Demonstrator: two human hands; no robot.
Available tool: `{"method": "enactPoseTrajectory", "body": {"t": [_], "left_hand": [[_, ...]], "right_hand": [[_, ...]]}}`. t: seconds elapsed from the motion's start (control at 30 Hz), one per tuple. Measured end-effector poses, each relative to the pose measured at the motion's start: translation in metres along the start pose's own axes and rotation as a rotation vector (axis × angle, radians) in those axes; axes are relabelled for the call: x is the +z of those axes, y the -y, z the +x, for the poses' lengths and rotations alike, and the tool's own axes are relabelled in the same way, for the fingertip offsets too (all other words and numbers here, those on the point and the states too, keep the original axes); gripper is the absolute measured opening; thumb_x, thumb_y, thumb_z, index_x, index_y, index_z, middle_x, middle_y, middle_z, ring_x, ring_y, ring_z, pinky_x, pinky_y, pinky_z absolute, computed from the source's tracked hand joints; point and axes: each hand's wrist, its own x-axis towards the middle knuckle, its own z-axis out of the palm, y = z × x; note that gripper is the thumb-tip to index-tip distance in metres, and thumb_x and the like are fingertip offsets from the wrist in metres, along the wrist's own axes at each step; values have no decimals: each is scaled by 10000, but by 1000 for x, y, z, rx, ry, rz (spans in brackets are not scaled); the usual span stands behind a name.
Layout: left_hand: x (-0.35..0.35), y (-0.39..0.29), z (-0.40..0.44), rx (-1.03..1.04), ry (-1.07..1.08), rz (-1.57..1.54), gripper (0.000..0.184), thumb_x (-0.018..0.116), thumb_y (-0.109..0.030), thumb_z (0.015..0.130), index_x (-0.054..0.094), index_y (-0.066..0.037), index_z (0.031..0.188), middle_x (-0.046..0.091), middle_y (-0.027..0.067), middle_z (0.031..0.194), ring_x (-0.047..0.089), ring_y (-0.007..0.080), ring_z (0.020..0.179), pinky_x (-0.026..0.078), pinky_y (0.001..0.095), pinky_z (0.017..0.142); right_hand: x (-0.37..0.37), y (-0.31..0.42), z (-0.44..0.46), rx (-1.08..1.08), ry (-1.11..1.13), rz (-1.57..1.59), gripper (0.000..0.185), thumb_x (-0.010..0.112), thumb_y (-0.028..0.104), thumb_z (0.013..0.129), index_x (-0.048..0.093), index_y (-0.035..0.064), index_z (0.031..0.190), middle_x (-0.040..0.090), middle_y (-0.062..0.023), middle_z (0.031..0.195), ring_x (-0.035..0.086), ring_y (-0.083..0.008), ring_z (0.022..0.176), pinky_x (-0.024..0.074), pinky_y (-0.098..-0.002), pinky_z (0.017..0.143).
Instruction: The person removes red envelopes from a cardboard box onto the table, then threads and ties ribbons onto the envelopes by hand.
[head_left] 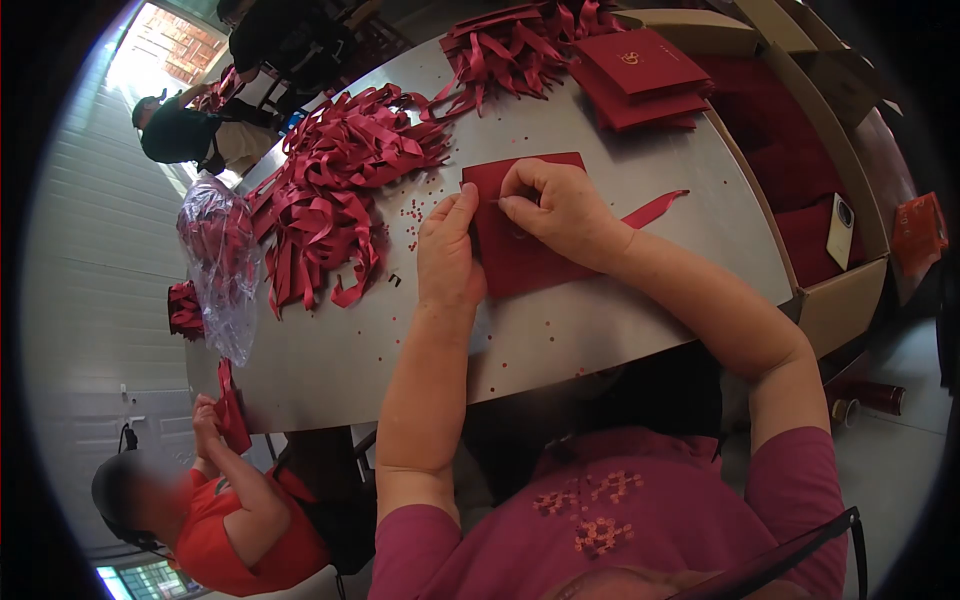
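Observation:
A flat red paper bag [515, 270] with a partly covered pale print lies on the metal table in front of me. My left hand [450, 245] grips its left edge, thumb on the upper side. Over the bag, my right hand [560, 205] pinches thumb and forefinger together near the upper left corner; what sits between the fingertips is too small to name. From beneath my right forearm a red ribbon [655, 208] sticks out to the right across the table.
Loose red ribbons [340, 190] form a large heap left of the bag. Red bags [640, 70] are stacked behind, beside an open cardboard box [845, 305] with a phone [840, 232]. Small red dots litter the table [330, 370]. A co-worker [240, 520] sits at left.

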Motion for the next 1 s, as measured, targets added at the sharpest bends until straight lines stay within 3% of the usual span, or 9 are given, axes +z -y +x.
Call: {"method": "enactPoseTrajectory", "body": {"t": [0.13, 0.2, 0.33, 0.5, 0.63, 0.7, 0.83, 0.93, 1.0], "left_hand": [[-1, 10, -1, 107, 16, 41, 184, 625, -184, 968, 652, -10, 1021, 697, 65, 950, 672, 148, 841, 547, 270, 775], [5, 14, -5, 262, -114, 355, 155, 635, -147, 959, 678, 0, 933, 626, -13, 796, 542, 41, 724, 442, 205, 635], [4, 20, -4, 319, -132, 501, 132, 637, -98, 936, 693, 13, 980, 607, -27, 772, 499, 28, 697, 398, 193, 604], [1, 21, -3, 440, -134, 802, 158, 638, -53, 895, 688, 29, 1020, 686, 49, 823, 580, 89, 725, 478, 243, 679], [-3, 22, -1, 481, -160, 863, 160, 629, -45, 892, 684, 37, 1018, 712, 97, 872, 625, 135, 757, 501, 273, 726], [-2, 22, -2, 553, -158, 884, 160, 614, -35, 895, 684, 38, 1019, 718, 121, 895, 640, 154, 772, 505, 281, 734], [4, 24, -6, 635, -103, 984, 175, 582, -37, 921, 676, 41, 1046, 710, 103, 928, 641, 155, 797, 503, 282, 754], [-2, 18, 1, 468, -99, 812, 200, 553, -38, 943, 659, 42, 1092, 696, 82, 972, 644, 142, 834, 512, 273, 778], [-6, 12, 4, 192, -12, 394, 222, 529, -54, 979, 624, 34, 1159, 685, 67, 991, 645, 122, 909, 528, 269, 811]], "right_hand": [[0, 4, 1, -20, -41, -164, 61, 616, 41, 869, 594, -16, 872, 603, -54, 692, 566, -100, 634, 475, -273, 590], [0, 9, 1, -82, -97, -383, 65, 621, 32, 828, 594, -20, 856, 603, -106, 664, 573, -170, 592, 466, -306, 565], [5, -4, 4, -190, -137, -475, 75, 616, 32, 805, 577, -8, 856, 600, -157, 721, 589, -270, 615, 470, -369, 569], [17, -6, 1, -470, -152, -949, 102, 606, 57, 814, 524, 30, 868, 568, -152, 821, 600, -344, 716, 464, -446, 596], [18, -14, 8, -408, -216, -786, 85, 617, 57, 816, 560, 16, 865, 604, -153, 820, 612, -324, 715, 473, -402, 595], [11, -13, 12, 39, -134, -284, 69, 626, 56, 825, 609, 0, 863, 636, -154, 824, 636, -274, 736, 489, -362, 625], [6, -12, 8, 29, -125, -352, 71, 631, 50, 830, 641, -14, 861, 659, -142, 818, 641, -209, 734, 497, -328, 660], [8, -25, 9, -204, -228, -366, 88, 626, 35, 837, 647, -17, 905, 659, -119, 809, 630, -192, 714, 504, -310, 683], [4, -29, 10, -260, -190, -265, 115, 623, 25, 854, 660, -20, 953, 671, -79, 812, 619, -158, 708, 505, -271, 697]]}}
